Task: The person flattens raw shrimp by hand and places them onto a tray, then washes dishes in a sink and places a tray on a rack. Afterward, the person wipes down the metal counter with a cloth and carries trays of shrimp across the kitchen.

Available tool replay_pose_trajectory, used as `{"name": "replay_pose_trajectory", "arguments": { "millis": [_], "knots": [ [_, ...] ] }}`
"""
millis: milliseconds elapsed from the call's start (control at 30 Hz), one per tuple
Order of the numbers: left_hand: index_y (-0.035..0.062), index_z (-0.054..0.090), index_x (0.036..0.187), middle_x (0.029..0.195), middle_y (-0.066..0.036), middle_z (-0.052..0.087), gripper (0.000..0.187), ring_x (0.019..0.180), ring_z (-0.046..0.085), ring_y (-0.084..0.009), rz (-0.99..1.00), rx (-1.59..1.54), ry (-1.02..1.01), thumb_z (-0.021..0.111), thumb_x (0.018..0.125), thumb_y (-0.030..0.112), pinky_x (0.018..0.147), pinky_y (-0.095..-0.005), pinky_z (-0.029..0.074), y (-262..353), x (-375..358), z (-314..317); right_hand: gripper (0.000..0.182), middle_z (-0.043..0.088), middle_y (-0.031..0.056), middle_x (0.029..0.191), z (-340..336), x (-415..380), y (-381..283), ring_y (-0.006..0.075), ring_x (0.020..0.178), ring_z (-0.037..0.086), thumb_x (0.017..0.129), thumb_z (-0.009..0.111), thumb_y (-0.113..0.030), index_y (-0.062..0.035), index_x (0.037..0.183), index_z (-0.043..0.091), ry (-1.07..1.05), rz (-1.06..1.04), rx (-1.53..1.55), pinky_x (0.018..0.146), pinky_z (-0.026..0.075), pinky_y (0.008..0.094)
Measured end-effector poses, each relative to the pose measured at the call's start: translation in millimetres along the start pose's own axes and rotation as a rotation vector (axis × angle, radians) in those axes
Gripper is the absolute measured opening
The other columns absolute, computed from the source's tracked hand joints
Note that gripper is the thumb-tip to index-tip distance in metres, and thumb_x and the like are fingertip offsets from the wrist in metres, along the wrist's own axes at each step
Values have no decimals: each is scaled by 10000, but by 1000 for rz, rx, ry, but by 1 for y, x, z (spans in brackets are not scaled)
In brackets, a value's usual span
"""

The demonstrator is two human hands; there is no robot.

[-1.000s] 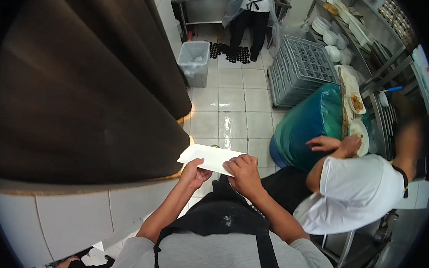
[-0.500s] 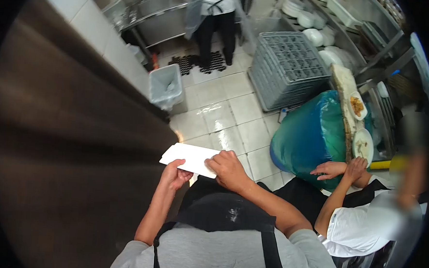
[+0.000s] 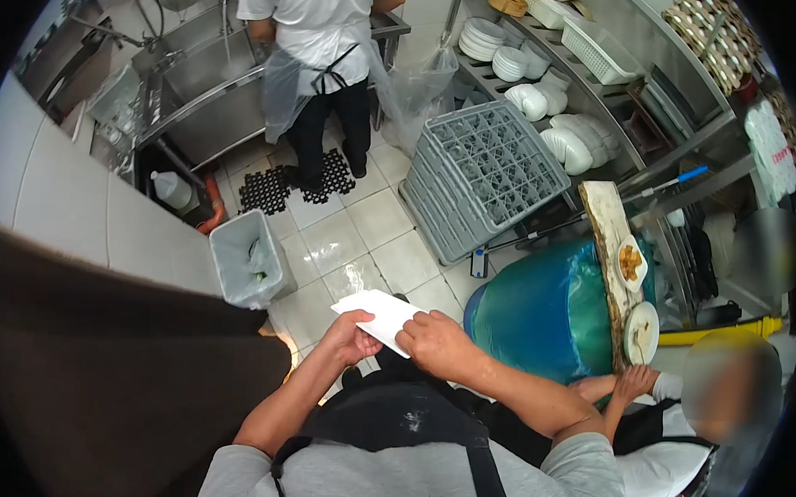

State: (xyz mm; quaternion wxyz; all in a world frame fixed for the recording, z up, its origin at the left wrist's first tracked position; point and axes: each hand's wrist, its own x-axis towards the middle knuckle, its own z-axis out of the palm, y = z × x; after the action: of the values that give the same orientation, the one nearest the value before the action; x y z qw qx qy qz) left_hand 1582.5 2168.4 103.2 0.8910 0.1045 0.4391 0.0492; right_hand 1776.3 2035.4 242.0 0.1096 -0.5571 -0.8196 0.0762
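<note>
A flat white rectangular piece [image 3: 378, 318], perhaps a stack of plates or sheets, is held between my two hands over the tiled floor, in front of my dark apron. My left hand [image 3: 354, 338] grips its near left edge with the thumb on top. My right hand [image 3: 431, 343] is closed on its right end, with the fingers bent over the top face. What lies under the piece is hidden.
A grey bin [image 3: 246, 260] stands ahead left, stacked grey glass racks [image 3: 492, 177] ahead right. A blue barrel [image 3: 539, 310] bears a board [image 3: 604, 225] with two dishes. A co-worker [image 3: 667, 443] is at right; another person [image 3: 314, 37] stands at the sink [image 3: 210, 81].
The view has shifted, showing more of the sink, shelves and the person at the sink. The white piece is more tilted and still in both hands. The co-worker's hands appear lower at right.
</note>
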Motion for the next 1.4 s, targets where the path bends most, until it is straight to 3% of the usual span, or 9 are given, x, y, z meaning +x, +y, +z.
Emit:
{"name": "replay_pose_trajectory", "arguments": {
  "millis": [233,400,533,633,667,733,800,1100,1400],
  "knots": [
    [-26,681,1259,1196,-157,755,797,983,769,-316,-80,365,-93,492,1039,716,898,-437,604,116,39,42,121,678,103,846,-5,50,137,329,875,697,786,712,-136,-61,866,662,87,139,249,785,580,443],
    [43,749,1256,1255,-94,731,381,1192,653,-207,486,862,367,701,1034,349,1018,-343,497,177,65,-48,91,687,152,812,4,69,230,371,843,697,765,655,-95,-52,845,672,159,331,285,747,577,491],
    [33,739,1214,1054,-51,731,314,947,683,-181,556,872,635,713,1014,274,866,-340,534,216,98,-116,148,670,142,820,14,103,289,371,838,688,752,678,-153,-39,841,651,117,500,279,739,572,498],
    [49,718,1296,1161,-78,743,338,1130,658,-201,346,369,806,690,1012,230,1030,-336,486,208,113,-206,248,737,194,917,10,124,330,407,914,714,762,677,-187,-31,946,737,-30,679,309,819,585,512],
    [75,693,1339,1160,-95,732,358,1057,670,-198,721,1057,654,653,1024,242,937,-351,531,183,130,-285,309,750,203,955,4,105,346,415,932,721,761,689,-205,-27,1004,760,-104,845,315,834,587,513],
    [86,679,1016,854,-54,672,299,809,667,-248,95,1071,706,648,1026,383,588,-483,473,225,116,-239,381,761,228,1002,1,116,370,431,937,729,757,709,-225,-43,1084,779,-166,950,300,857,586,523],
    [88,682,1025,768,-22,619,319,796,649,-255,-147,562,902,627,1033,401,645,-467,483,220,145,-277,373,758,239,981,-15,139,384,438,925,729,753,713,-225,-49,1074,783,-207,1031,303,856,584,527],
    [216,703,1360,1352,-19,683,411,1235,554,-242,111,588,684,594,1006,395,963,-478,463,425,202,-252,440,764,227,953,-44,203,452,434,921,736,758,758,-267,-99,1163,791,-290,1293,292,861,585,513],
    [192,725,1331,1325,15,694,406,1178,578,-200,238,647,801,610,1025,432,949,-453,450,571,223,-173,386,767,215,983,-53,227,525,442,938,731,768,710,-247,-96,1114,793,-4,1341,460,869,590,523]
  ]
}}
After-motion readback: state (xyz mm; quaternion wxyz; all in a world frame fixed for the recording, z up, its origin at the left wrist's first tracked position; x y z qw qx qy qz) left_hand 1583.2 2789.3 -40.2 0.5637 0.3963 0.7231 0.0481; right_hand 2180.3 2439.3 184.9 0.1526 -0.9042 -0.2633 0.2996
